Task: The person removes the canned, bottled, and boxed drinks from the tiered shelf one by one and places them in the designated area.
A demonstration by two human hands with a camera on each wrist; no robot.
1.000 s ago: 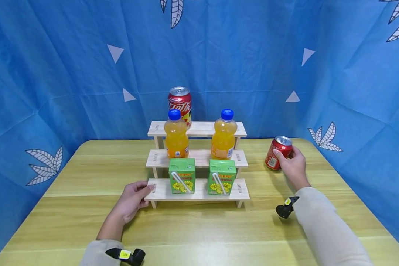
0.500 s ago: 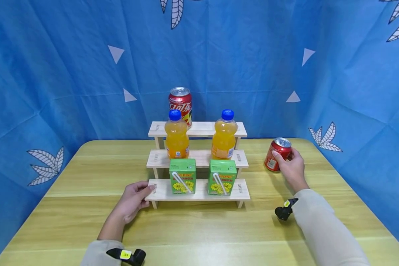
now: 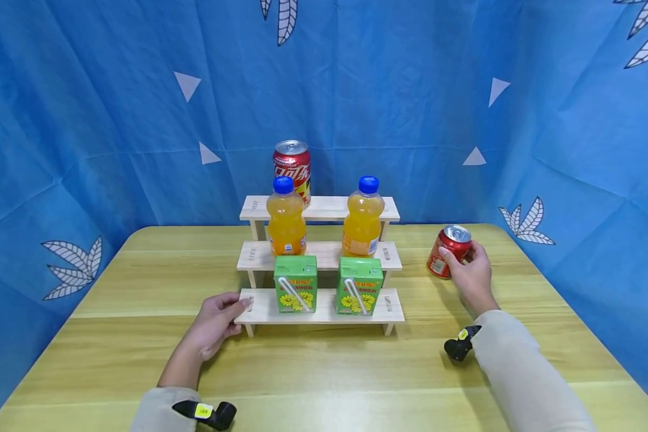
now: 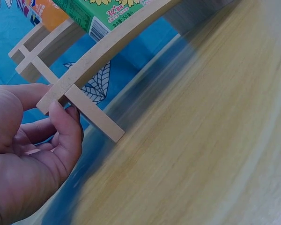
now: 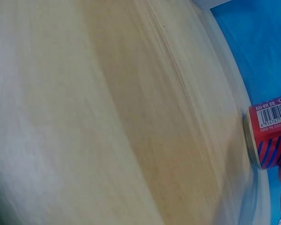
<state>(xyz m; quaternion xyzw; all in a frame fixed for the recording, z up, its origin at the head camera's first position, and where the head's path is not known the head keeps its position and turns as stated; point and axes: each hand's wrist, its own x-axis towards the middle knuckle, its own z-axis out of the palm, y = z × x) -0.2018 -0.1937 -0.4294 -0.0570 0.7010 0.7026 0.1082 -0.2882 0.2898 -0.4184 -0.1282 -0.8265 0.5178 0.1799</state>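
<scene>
At the right of the head view my right hand (image 3: 472,282) grips a small red soda can (image 3: 437,258), thumb on its near side. The can is upright, low over the tabletop. In the right wrist view the can's barcode side (image 5: 271,133) shows at the edge, with only a bit of the hand. My left hand (image 3: 213,327) pinches the left end of the bottom step of a three-tier wooden display stand (image 3: 324,318). The left wrist view has the thumb (image 4: 68,129) under the board's end, beside a stand leg (image 4: 96,112).
Two green drink cartons, left (image 3: 295,285) and right (image 3: 359,287), stand on the bottom step. Two orange drink bottles, left (image 3: 287,219) and right (image 3: 363,219), occupy the middle step. A taller red soda can (image 3: 291,162) is on the top step's left. Blue curtain (image 3: 389,90) hangs behind.
My right hand and the small soda can have shifted slightly left and toward me. The left hand has kept its hold on the stand, and the drinks on it have stayed put.
</scene>
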